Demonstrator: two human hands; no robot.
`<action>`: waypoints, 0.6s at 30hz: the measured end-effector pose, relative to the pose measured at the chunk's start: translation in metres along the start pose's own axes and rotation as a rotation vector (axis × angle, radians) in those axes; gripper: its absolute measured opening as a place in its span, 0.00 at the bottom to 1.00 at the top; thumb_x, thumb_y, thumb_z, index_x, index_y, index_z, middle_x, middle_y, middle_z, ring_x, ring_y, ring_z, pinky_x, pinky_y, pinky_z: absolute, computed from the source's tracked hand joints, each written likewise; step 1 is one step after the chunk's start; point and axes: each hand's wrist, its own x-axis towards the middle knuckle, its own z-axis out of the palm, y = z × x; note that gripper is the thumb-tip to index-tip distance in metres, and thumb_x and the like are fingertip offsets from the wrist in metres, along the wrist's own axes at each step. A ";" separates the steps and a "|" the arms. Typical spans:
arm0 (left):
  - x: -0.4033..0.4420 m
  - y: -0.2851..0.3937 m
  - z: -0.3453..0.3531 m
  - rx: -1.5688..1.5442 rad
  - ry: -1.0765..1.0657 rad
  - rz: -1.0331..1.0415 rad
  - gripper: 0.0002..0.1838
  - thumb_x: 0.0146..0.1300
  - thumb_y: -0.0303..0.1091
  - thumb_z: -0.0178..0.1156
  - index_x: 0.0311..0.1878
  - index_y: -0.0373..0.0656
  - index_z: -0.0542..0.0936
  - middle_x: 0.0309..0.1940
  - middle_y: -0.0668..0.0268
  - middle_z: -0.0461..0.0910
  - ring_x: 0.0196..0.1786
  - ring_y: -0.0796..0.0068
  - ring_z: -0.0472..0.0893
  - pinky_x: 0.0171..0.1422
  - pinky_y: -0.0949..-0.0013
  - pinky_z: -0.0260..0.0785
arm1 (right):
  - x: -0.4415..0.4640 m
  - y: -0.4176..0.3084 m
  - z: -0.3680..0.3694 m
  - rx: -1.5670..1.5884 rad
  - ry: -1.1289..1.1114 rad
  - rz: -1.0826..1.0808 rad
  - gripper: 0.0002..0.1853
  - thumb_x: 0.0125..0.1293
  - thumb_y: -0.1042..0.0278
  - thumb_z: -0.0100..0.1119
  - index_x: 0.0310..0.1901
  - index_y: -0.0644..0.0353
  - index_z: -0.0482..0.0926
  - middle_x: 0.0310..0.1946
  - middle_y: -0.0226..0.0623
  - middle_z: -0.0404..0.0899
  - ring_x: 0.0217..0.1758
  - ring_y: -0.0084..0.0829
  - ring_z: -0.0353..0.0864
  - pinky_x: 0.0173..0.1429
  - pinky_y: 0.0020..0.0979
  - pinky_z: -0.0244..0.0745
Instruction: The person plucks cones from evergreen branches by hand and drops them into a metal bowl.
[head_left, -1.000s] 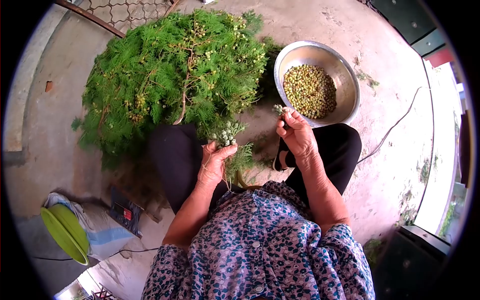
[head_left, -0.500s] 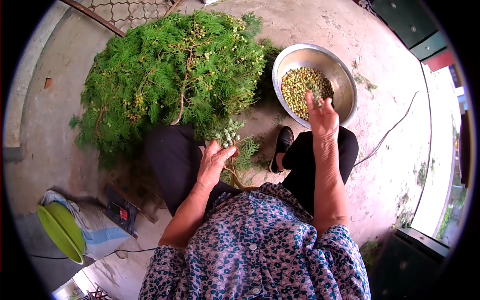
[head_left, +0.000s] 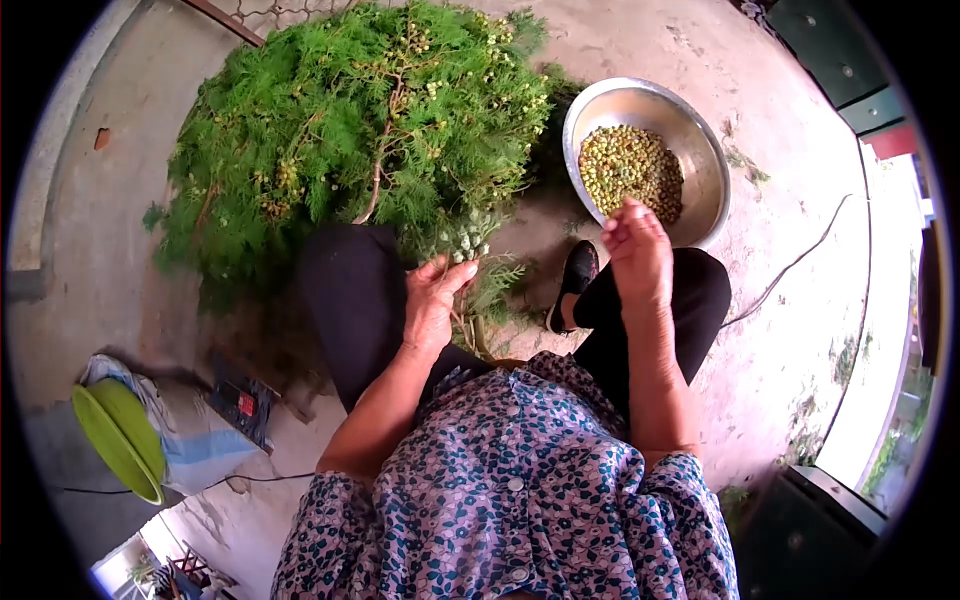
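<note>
My left hand [head_left: 432, 305] is closed around a cut conifer sprig [head_left: 488, 285], with a cluster of pale green cones [head_left: 466, 240] standing just above its thumb and fingers. To the right, my right hand [head_left: 640, 255] is raised in front of the near rim of a metal basin [head_left: 708, 165]. Its fingers are loosely bent and slightly apart, and nothing shows between them. Many small yellow-green cones [head_left: 630, 165] lie inside the basin. Beyond my left knee spreads a large heap of leafy conifer branches [head_left: 340, 130] bearing more cones.
My black shoe [head_left: 578, 275] rests on the concrete floor between the heap and the basin. A green basin [head_left: 118, 440] leans by a pale sack [head_left: 200, 435] at lower left. A thin cable [head_left: 800, 265] lies at right, and dark cabinets [head_left: 815, 540] stand along that side.
My right hand has drawn back from over the basin toward me, its spread fingers now bent. A small dark clump near those fingers is no longer visible there. My left hand keeps the sprig.
</note>
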 end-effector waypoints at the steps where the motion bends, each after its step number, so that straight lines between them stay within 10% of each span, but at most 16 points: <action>1: 0.000 0.002 -0.001 -0.003 0.006 0.016 0.03 0.53 0.25 0.62 0.32 0.40 0.80 0.27 0.72 0.79 0.29 0.85 0.75 0.36 0.81 0.66 | -0.011 0.013 0.010 -0.102 -0.031 0.055 0.08 0.65 0.68 0.50 0.40 0.64 0.74 0.28 0.33 0.75 0.29 0.25 0.75 0.33 0.25 0.72; 10: 0.002 0.005 -0.004 0.208 -0.068 0.021 0.06 0.54 0.23 0.61 0.23 0.41 0.74 0.23 0.73 0.76 0.26 0.87 0.72 0.32 0.82 0.64 | -0.048 0.072 0.054 -0.560 -0.211 0.254 0.07 0.60 0.68 0.58 0.36 0.62 0.78 0.22 0.24 0.74 0.20 0.14 0.68 0.22 0.15 0.60; 18: -0.003 0.007 0.002 0.032 -0.129 -0.091 0.03 0.53 0.24 0.62 0.32 0.39 0.79 0.25 0.74 0.77 0.26 0.87 0.71 0.31 0.80 0.63 | -0.048 0.084 0.047 -0.180 -0.071 0.495 0.07 0.61 0.64 0.57 0.32 0.57 0.77 0.21 0.25 0.74 0.19 0.16 0.66 0.21 0.18 0.61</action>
